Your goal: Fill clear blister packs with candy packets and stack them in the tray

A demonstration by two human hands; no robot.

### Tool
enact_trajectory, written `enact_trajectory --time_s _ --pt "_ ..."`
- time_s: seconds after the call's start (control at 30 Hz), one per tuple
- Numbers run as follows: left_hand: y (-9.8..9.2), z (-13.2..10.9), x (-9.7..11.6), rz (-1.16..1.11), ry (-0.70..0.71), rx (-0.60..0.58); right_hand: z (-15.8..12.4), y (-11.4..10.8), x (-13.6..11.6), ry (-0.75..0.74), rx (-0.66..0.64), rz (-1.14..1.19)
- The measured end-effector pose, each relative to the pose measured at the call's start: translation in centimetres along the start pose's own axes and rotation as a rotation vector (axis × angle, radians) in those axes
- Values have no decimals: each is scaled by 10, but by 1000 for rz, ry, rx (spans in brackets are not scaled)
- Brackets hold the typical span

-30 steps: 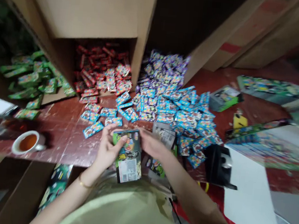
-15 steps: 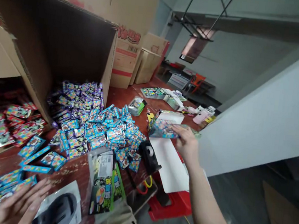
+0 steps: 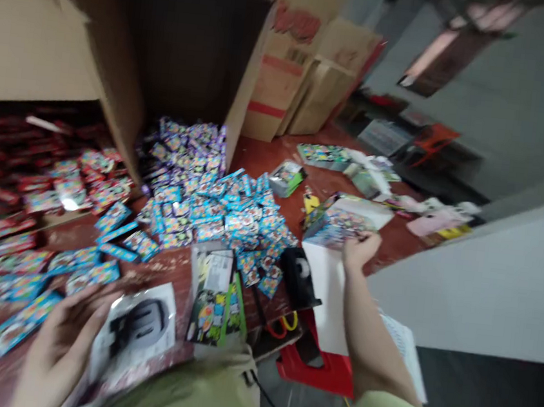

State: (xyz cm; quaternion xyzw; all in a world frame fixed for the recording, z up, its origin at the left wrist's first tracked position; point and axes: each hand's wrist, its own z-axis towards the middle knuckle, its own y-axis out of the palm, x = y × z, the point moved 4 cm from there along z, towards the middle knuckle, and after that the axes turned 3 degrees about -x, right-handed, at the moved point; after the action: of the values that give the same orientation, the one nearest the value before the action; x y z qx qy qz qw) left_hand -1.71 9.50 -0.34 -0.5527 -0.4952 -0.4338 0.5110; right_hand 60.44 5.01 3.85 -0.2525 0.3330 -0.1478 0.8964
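Observation:
At the left, my left hand [image 3: 65, 344] is open, its fingers loosely bent and apart, nothing visible in it. It hovers beside several blue snack packets [image 3: 23, 323] and a clear bag [image 3: 160, 341] holding a dark, rounded item. My right hand [image 3: 363, 250] reaches to an open display box [image 3: 316, 224] filled with colourful packets [image 3: 347, 224]. Its fingers curl closed at the near side of the box; blur hides what they grip. The box's white flap [image 3: 332, 300] hangs over the table edge. A black tape dispenser [image 3: 301, 274] stands beside it.
A heap of blue packets [image 3: 245, 220] spreads before a large carton [image 3: 249, 91] of purple packets [image 3: 193, 150]. Red packets [image 3: 92, 178] fill another carton at left. A flat green-black package [image 3: 213, 301] lies in front. A red stool [image 3: 317, 370] stands below; a white panel [image 3: 487, 284] rises at right.
The view has tilted down and turned left. My right hand has gone from stretched fingers over the packets to curled fingers at the box. My left hand stays near the clear bag.

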Motion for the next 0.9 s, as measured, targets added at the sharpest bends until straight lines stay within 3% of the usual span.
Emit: enact_trajectory --time_s 0.1,0.2,0.27,0.33,0.37,0.47,0.57,0.67,0.77,0.9 --pt "6 0 8 34 -10 -49 4 -3 -4 54 1 59" --pt "32 -6 18 243 112 -201 -11 -3 -38 -16 -55 146" --pt "66 -16 22 381 270 -449 -44 7 -80 -145 -227 228" --pt "103 -31 17 512 437 -743 -98 26 -131 -311 -543 312" --pt "118 -37 10 598 505 -827 -128 37 -156 -388 -709 338" --pt "144 -43 -16 823 597 -844 -201 67 -216 -497 -1023 323" --pt "151 -44 -38 896 647 -850 -227 89 -247 -488 -1154 224" --pt "150 -45 -44 879 664 -849 -219 99 -260 -505 -1274 166" --pt "149 -46 -40 818 652 -800 -200 93 -268 -576 -1385 167" --pt "144 -40 -17 708 636 -511 -179 61 -279 -637 -1414 265"
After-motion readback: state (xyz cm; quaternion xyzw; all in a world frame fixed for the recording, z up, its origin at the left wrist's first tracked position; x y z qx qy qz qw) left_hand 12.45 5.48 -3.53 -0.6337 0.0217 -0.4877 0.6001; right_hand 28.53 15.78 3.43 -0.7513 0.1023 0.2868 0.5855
